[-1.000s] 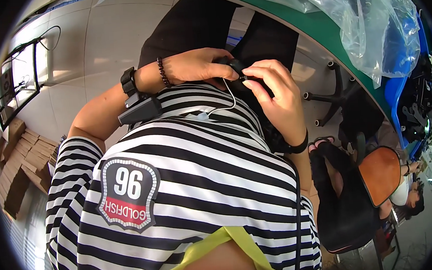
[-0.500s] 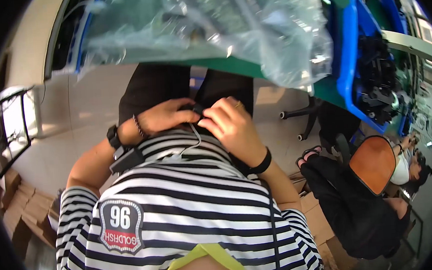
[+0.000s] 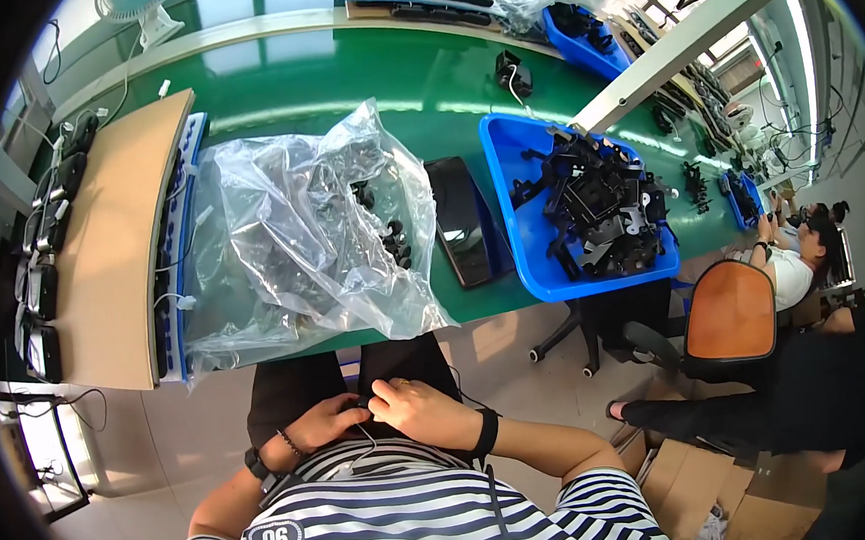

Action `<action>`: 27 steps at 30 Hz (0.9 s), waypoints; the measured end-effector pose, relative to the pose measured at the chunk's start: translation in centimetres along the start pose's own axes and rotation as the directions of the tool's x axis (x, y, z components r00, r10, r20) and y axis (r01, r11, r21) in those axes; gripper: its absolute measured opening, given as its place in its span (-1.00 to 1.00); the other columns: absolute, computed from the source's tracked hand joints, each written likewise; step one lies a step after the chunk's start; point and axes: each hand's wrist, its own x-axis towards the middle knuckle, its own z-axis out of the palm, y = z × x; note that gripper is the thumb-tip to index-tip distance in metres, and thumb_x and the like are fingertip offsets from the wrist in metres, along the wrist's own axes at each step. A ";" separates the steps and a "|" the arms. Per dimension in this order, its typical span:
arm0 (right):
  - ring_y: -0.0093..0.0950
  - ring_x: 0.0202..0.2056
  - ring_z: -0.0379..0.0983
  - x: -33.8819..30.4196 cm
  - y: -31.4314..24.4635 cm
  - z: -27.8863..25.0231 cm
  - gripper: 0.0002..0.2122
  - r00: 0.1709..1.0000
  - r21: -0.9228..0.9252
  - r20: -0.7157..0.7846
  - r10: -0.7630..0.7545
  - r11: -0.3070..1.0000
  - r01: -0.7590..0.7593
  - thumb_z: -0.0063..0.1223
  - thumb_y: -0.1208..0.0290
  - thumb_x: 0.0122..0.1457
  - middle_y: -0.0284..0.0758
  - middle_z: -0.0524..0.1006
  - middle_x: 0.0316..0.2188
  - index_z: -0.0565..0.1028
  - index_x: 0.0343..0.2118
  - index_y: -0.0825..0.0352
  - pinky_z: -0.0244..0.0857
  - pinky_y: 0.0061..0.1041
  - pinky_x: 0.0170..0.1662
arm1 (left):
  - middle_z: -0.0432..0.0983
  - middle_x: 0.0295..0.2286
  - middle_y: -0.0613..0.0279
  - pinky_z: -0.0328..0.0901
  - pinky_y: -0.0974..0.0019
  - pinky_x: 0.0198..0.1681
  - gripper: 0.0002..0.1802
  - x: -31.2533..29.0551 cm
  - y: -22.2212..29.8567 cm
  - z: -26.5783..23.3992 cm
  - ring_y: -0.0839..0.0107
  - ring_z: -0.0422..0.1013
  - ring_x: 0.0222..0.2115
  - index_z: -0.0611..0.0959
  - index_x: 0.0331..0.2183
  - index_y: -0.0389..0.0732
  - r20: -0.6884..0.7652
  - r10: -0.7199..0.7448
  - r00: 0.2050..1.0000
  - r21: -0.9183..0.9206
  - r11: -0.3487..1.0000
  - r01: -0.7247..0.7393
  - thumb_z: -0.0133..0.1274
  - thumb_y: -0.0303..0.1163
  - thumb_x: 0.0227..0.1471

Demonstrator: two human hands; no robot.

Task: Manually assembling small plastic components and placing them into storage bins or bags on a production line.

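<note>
In front of my waist, close to the table's near edge, my left hand [image 3: 325,424] and my right hand [image 3: 428,415] meet over a small black part [image 3: 360,402]. The fingers of both are closed on it, and they cover most of its shape. A thin pale cable [image 3: 365,437] runs down from there toward my striped shirt. Beyond the hands, a clear plastic bag [image 3: 289,220] with small black pieces in it lies on the green table [image 3: 338,71].
Right of the bag are a flat dark object [image 3: 462,223] and a blue bin [image 3: 544,284] heaped with black plastic parts [image 3: 598,198]. A brown board [image 3: 115,242] stands at left beside cabled black units [image 3: 43,287]. An orange-backed chair [image 3: 728,311], cardboard boxes [image 3: 693,483] and people occupy the right.
The view has swung upward, bringing much more of the table into sight. Both hands stay together at the small black part in front of my waist.
</note>
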 end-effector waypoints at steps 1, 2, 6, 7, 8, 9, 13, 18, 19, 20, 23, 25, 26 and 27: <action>-0.34 -0.35 0.52 0.1 0.2 0.1 -0.85 1.000 0.028 0.002 0.002 1.000 -0.002 0.08 0.37 0.20 -0.23 0.41 -0.39 0.43 -0.38 0.36 0.43 -0.40 -0.33 | 0.58 -0.16 0.11 0.37 0.39 -0.13 -0.34 0.3 -0.5 -0.2 0.43 0.47 -0.20 0.46 0.12 -0.41 -0.010 0.012 1.000 0.008 1.000 -0.012 0.12 -0.10 0.18; -0.34 -0.35 0.52 0.1 0.3 0.2 -0.85 1.000 0.019 -0.007 -0.009 1.000 0.009 0.08 0.37 0.20 -0.23 0.41 -0.39 0.43 -0.38 0.36 0.43 -0.40 -0.33 | 0.58 -0.15 0.10 0.36 0.39 -0.13 -0.34 0.5 -1.0 -0.4 0.42 0.46 -0.20 0.45 0.12 -0.40 -0.004 0.039 0.999 0.076 0.996 -0.038 0.11 -0.09 0.18; -0.34 -0.48 0.53 -0.4 1.4 2.1 -0.79 1.000 0.088 -0.003 0.010 0.996 -0.009 0.07 0.30 0.26 -0.21 0.43 -0.41 0.43 -0.37 0.36 0.41 -0.39 -0.44 | 0.56 -0.12 0.10 0.35 0.40 -0.12 -0.33 0.5 -1.0 -0.9 0.40 0.45 -0.17 0.44 0.14 -0.37 0.010 0.087 0.996 0.191 0.978 -0.087 0.07 -0.05 0.20; -0.33 -0.50 0.52 -0.7 2.0 2.9 -0.78 1.000 0.114 0.005 0.026 0.993 -0.026 0.06 0.28 0.27 -0.21 0.43 -0.42 0.43 -0.37 0.35 0.41 -0.40 -0.45 | 0.55 -0.11 0.09 0.34 0.40 -0.11 -0.33 0.4 -0.6 -0.8 0.39 0.45 -0.14 0.44 0.15 -0.36 0.018 0.076 0.997 0.169 0.983 -0.078 0.05 -0.04 0.21; -0.32 -0.52 0.51 -0.8 2.3 3.6 -0.77 0.999 0.141 0.013 0.042 0.989 -0.044 0.06 0.26 0.28 -0.20 0.44 -0.42 0.43 -0.36 0.35 0.40 -0.40 -0.46 | 0.54 -0.10 0.08 0.34 0.40 -0.10 -0.33 0.2 -0.2 -0.7 0.38 0.44 -0.12 0.43 0.15 -0.36 0.026 0.065 0.998 0.147 0.987 -0.068 0.04 -0.03 0.22; -0.31 -0.54 0.51 -1.0 2.5 4.3 -0.76 0.998 0.168 0.022 0.059 0.984 -0.062 0.06 0.24 0.29 -0.20 0.45 -0.42 0.42 -0.36 0.35 0.40 -0.40 -0.47 | 0.54 -0.10 0.08 0.34 0.40 -0.10 -0.33 0.0 0.2 -0.6 0.38 0.44 -0.12 0.43 0.15 -0.36 0.017 0.072 0.997 0.152 0.986 -0.074 0.04 -0.03 0.22; -0.29 -0.49 0.53 -0.8 1.1 4.5 -0.78 0.986 0.042 -0.067 0.152 0.988 -0.150 0.09 0.27 0.27 -0.22 0.44 -0.42 0.41 -0.33 0.34 0.41 -0.34 -0.45 | 0.49 -0.03 0.06 0.38 0.36 -0.05 -0.38 -0.9 1.2 0.0 0.33 0.43 -0.05 0.44 0.15 -0.35 -0.026 -0.026 0.999 0.113 0.993 0.029 0.00 -0.07 0.25; -0.30 -0.44 0.52 0.3 -0.4 3.1 -0.80 0.958 0.008 -0.244 0.150 0.988 -0.153 0.10 0.33 0.25 -0.21 0.42 -0.41 0.40 -0.31 0.38 0.43 -0.37 -0.39 | 0.42 0.01 0.06 0.44 0.29 -0.02 -0.45 -1.0 1.0 0.2 0.32 0.41 -0.02 0.45 0.12 -0.33 -0.040 -0.030 0.999 -0.116 0.993 0.025 -0.04 -0.12 0.27; -0.31 -0.41 0.52 0.3 -0.3 3.1 -0.80 0.966 0.007 -0.237 0.098 0.995 -0.100 0.09 0.34 0.25 -0.21 0.41 -0.40 0.40 -0.30 0.38 0.43 -0.38 -0.36 | 0.41 0.01 0.07 0.45 0.27 -0.02 -0.46 -0.8 0.8 0.1 0.31 0.42 -0.03 0.45 0.11 -0.33 -0.014 -0.019 1.000 -0.130 0.991 0.017 -0.04 -0.13 0.27; -0.32 -0.39 0.51 0.3 -0.2 3.1 -0.81 0.972 0.006 -0.230 0.047 0.999 -0.047 0.08 0.35 0.25 -0.20 0.40 -0.40 0.39 -0.30 0.39 0.43 -0.39 -0.33 | 0.40 0.02 0.07 0.46 0.26 -0.02 -0.47 -0.6 0.6 -0.1 0.31 0.42 -0.03 0.45 0.11 -0.33 0.012 -0.009 1.000 -0.145 0.989 0.011 -0.04 -0.14 0.27; -0.33 -0.35 0.50 -0.4 0.2 2.5 -0.81 0.982 0.018 -0.187 -0.006 1.000 0.010 0.06 0.36 0.26 -0.20 0.38 -0.40 0.37 -0.30 0.39 0.43 -0.41 -0.29 | 0.40 0.00 0.08 0.46 0.26 -0.02 -0.46 0.1 0.5 -0.5 0.31 0.43 -0.04 0.45 0.09 -0.34 -0.015 -0.051 0.999 -0.118 0.992 0.049 -0.03 -0.12 0.27; -0.34 -0.32 0.48 -0.9 0.4 1.8 -0.80 0.994 0.045 -0.105 -0.017 0.999 0.022 0.05 0.34 0.26 -0.20 0.36 -0.40 0.37 -0.32 0.39 0.42 -0.45 -0.27 | 0.41 -0.01 0.09 0.46 0.26 -0.02 -0.46 0.0 0.9 -0.4 0.31 0.43 -0.04 0.45 0.09 -0.34 -0.028 -0.070 0.997 -0.101 0.993 0.066 -0.03 -0.12 0.26; -0.34 -0.32 0.48 -1.0 0.4 2.0 -0.80 0.994 0.042 -0.111 -0.015 0.999 0.020 0.05 0.34 0.26 -0.20 0.36 -0.40 0.37 -0.32 0.39 0.42 -0.45 -0.27 | 0.42 -0.02 0.09 0.45 0.28 -0.03 -0.45 -0.1 1.0 -0.1 0.32 0.43 -0.05 0.46 0.09 -0.34 -0.046 -0.070 0.996 -0.085 0.994 0.066 -0.02 -0.11 0.26; -0.35 -0.33 0.48 -1.2 0.5 2.3 -0.79 0.995 0.019 -0.097 -0.021 1.000 0.023 0.04 0.32 0.27 -0.21 0.35 -0.41 0.37 -0.34 0.38 0.42 -0.45 -0.29 | 0.43 -0.03 0.10 0.45 0.29 -0.04 -0.44 -0.3 1.2 0.3 0.33 0.43 -0.06 0.46 0.09 -0.35 -0.064 -0.070 0.995 -0.070 0.995 0.065 -0.02 -0.10 0.26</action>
